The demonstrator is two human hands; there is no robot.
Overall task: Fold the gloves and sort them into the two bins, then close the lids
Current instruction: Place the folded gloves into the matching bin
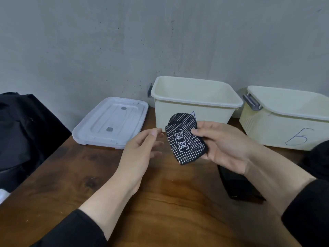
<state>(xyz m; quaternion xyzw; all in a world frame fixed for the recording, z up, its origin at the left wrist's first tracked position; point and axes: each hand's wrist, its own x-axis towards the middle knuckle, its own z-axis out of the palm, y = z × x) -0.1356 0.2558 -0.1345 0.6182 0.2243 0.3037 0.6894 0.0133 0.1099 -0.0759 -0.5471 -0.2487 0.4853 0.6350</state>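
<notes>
My right hand (226,147) grips a folded black glove (185,138) with white dots and white characters, held above the table in front of the left cream bin (195,102). My left hand (142,147) hovers just left of the glove with relaxed fingers, holding nothing. A second cream bin (277,125), marked with a blue "B", stands at the right. Both bins are open. Stacked white lids (110,122) lie flat on the table to the left of the bins. Another dark item (236,186) lies on the table under my right forearm, partly hidden.
The brown wooden table (89,175) meets a grey wall behind the bins. A black bag or garment (23,132) sits at the table's left edge. A bit of white cloth (3,195) shows at the far left.
</notes>
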